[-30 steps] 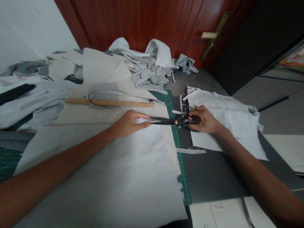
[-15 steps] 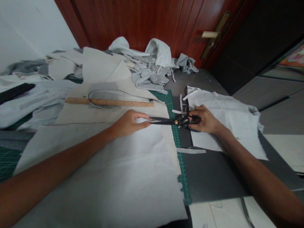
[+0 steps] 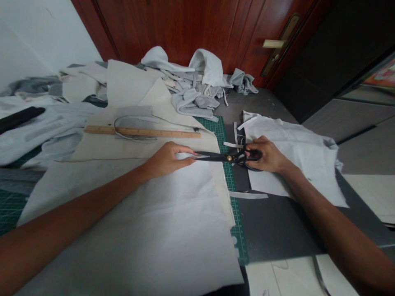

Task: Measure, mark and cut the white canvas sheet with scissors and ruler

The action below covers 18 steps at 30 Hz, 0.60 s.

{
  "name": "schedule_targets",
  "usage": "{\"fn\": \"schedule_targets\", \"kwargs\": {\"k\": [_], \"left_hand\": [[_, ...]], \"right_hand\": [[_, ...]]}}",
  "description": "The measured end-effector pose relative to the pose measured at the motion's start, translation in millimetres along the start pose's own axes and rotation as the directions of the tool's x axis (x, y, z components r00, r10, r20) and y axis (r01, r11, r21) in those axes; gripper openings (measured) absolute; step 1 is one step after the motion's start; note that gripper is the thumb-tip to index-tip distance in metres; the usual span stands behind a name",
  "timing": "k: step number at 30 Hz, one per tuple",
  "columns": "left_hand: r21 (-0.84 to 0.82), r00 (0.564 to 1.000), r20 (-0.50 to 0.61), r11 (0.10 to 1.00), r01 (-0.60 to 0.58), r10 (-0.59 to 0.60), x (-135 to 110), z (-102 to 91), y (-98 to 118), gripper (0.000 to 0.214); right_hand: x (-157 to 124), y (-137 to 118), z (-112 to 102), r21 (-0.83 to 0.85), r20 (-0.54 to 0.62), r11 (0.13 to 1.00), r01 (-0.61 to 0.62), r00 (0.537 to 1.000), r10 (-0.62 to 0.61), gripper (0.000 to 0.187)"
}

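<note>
My right hand [image 3: 268, 156] grips the handles of black scissors [image 3: 226, 157] whose blades point left into the edge of a large white cloth [image 3: 160, 213]. My left hand [image 3: 168, 159] lies on that cloth just left of the blade tips, thumb and fingers pinched close around the fabric by the cut. The cloth lies over a green cutting mat [image 3: 231, 185] on the table. A thin cut strip [image 3: 248, 195] rests on the dark tabletop below the scissors.
A wooden ruler [image 3: 142, 132] lies across beige fabric behind my left hand. A heap of grey and white cloth [image 3: 197, 88] sits at the back by a red-brown door [image 3: 197, 28]. Another white piece [image 3: 296, 156] lies under my right wrist. Paper sheets [image 3: 293, 279] sit at the near right.
</note>
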<state>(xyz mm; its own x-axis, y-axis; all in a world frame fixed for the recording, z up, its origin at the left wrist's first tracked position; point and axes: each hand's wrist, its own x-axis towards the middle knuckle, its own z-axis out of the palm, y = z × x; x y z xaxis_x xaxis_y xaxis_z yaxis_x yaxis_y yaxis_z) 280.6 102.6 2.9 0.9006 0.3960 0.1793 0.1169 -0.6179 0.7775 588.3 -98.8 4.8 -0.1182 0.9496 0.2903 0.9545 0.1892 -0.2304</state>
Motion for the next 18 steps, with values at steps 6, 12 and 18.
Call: {"fn": "schedule_targets", "kwargs": {"k": [6, 12, 18], "left_hand": [[-0.004, 1.0, 0.002, 1.0, -0.002, 0.002, -0.9, -0.2, 0.9, 0.031], [0.021, 0.999, 0.003, 0.999, 0.047, -0.047, -2.3, -0.4, 4.4, 0.034], [0.029, 0.999, -0.021, 0.999, 0.03, -0.03, -2.9, -0.2, 5.1, 0.032]], "right_hand": [[-0.7, 2.5, 0.3, 0.013, 0.003, 1.0, 0.015, 1.0, -0.016, 0.027], [-1.7, 5.5, 1.4, 0.006, -0.005, 0.999, 0.032, 0.999, -0.031, 0.026], [-1.6, 4.1, -0.2, 0.018, 0.003, 1.0, 0.015, 1.0, -0.015, 0.028]]}}
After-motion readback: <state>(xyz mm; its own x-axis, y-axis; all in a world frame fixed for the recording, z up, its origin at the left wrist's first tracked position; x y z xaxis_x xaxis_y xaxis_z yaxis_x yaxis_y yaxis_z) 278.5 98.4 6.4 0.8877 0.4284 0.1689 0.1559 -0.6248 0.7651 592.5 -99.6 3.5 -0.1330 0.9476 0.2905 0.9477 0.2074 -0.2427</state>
